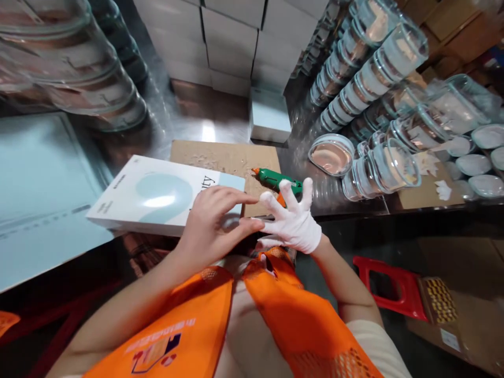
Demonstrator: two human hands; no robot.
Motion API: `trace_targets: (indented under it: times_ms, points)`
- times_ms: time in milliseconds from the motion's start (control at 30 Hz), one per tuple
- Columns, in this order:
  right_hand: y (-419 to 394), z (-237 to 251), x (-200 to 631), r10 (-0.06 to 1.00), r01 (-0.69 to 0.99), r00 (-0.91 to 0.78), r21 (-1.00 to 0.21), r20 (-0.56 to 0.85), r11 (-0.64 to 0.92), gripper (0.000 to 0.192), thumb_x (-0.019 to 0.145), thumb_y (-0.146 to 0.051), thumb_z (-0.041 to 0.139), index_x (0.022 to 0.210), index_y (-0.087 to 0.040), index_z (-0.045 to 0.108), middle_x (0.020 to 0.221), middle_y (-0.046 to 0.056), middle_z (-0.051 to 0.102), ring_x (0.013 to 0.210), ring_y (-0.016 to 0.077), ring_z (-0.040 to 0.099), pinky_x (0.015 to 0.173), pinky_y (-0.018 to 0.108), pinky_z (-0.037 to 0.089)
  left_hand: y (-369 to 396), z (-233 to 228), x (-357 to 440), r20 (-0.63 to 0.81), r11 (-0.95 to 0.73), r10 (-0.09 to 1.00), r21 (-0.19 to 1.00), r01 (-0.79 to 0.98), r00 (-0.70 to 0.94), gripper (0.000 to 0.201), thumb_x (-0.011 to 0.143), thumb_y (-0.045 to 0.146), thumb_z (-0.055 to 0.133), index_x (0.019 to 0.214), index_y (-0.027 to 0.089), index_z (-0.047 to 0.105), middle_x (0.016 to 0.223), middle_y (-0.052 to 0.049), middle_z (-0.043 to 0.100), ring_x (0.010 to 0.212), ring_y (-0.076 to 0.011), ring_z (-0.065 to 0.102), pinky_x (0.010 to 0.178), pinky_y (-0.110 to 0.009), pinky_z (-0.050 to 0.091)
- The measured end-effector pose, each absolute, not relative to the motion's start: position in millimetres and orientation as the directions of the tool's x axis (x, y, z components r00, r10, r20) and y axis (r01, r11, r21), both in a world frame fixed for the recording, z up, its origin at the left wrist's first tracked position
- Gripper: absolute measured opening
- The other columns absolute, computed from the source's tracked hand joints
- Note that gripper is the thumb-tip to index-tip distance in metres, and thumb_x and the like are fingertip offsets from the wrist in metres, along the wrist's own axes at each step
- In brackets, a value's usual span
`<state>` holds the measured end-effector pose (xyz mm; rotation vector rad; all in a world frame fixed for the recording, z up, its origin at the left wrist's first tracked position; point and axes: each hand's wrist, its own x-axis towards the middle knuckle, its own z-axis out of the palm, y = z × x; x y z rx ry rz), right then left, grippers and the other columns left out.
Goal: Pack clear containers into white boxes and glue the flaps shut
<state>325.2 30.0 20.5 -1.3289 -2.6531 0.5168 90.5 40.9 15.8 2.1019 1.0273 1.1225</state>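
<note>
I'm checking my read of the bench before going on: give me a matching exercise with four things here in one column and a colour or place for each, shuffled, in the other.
Things:
1. glue gun
2. flat box
3. stool
4. right hand

Colours and places:
A. red, down on the floor at the right
B. in a white glove, fingers spread
C. green with an orange tip, lying on the cardboard sheet
D. white and pale blue, under the bare left hand

Pairs: 1-C, 2-D, 3-A, 4-B
</note>
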Motion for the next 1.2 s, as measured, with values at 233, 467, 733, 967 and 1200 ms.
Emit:
trace_targets:
  times_ms: [233, 467, 733, 967, 1200]
  points:
    - [34, 30, 317, 0.820, 0.799, -0.564, -0.315, -0.099, 0.512, 0.049, 0.097, -0.052, 0.067, 0.144, -0.040, 0.067, 0.175, 0.000, 0.035, 0.165, 0.0499, 0.007, 0.119, 0.080, -0.023, 35, 12, 126, 0.480, -0.718, 0.695, 0.477, 0.506, 0.535, 0.028, 0.102, 0.045, 0.062, 0.093, 0.022, 0.077, 0.096, -0.009, 0.082, 0.100, -0.0328, 0.071, 0.111, -0.062, 0.042]
    - [16, 34, 336, 0.760, 0.741, -0.640, -0.348, -0.110, 0.574, 0.055, 0.091, -0.064, 0.071, 0.137, -0.035, 0.073, 0.178, 0.003, 0.027, 0.165, 0.0520, 0.000, 0.120, 0.081, -0.019, 58, 12, 132, 0.195, -0.501, 0.580, 0.851, 0.157, 0.791, 0.040, 0.104, 0.044, 0.057, 0.077, 0.022, 0.076, 0.065, 0.000, 0.070, 0.056, -0.0167, 0.061, 0.053, -0.026, 0.041]
    - [-4, 29, 358, 0.769, 0.760, -0.621, -0.355, -0.150, 0.545, 0.048, 0.083, -0.059, 0.084, 0.123, -0.033, 0.080, 0.172, 0.009, 0.040, 0.162, 0.0561, 0.011, 0.116, 0.089, -0.011, 76, 25, 133, 0.572, -0.830, 0.558, 0.397, 0.392, 0.602, 0.028, 0.105, 0.035, 0.056, 0.094, 0.023, 0.078, 0.087, -0.005, 0.078, 0.070, -0.0188, 0.066, 0.059, -0.029, 0.038]
    - [-9, 25, 362, 0.749, 0.765, -0.644, -0.139, -0.156, 0.629, 0.056, 0.090, -0.065, 0.074, 0.131, -0.026, 0.077, 0.160, 0.018, 0.055, 0.161, 0.0568, 0.016, 0.113, 0.094, -0.003, 54, 22, 187, 0.095, -0.707, 0.612, 0.512, 0.489, 0.785, 0.029, 0.102, 0.044, 0.061, 0.095, 0.025, 0.082, 0.103, -0.006, 0.084, 0.102, -0.0308, 0.072, 0.085, -0.041, 0.048]
    - [-14, 30, 367, 0.705, 0.728, -0.655, 0.022, -0.272, 0.685, 0.051, 0.096, -0.070, 0.062, 0.127, -0.033, 0.078, 0.159, 0.009, 0.058, 0.158, 0.0599, 0.021, 0.106, 0.100, 0.018, 69, 17, 172, 0.150, -0.729, 0.642, 0.423, 0.538, 0.752, 0.030, 0.104, 0.033, 0.051, 0.099, 0.021, 0.079, 0.096, -0.008, 0.079, 0.074, -0.0220, 0.070, 0.057, -0.031, 0.035]
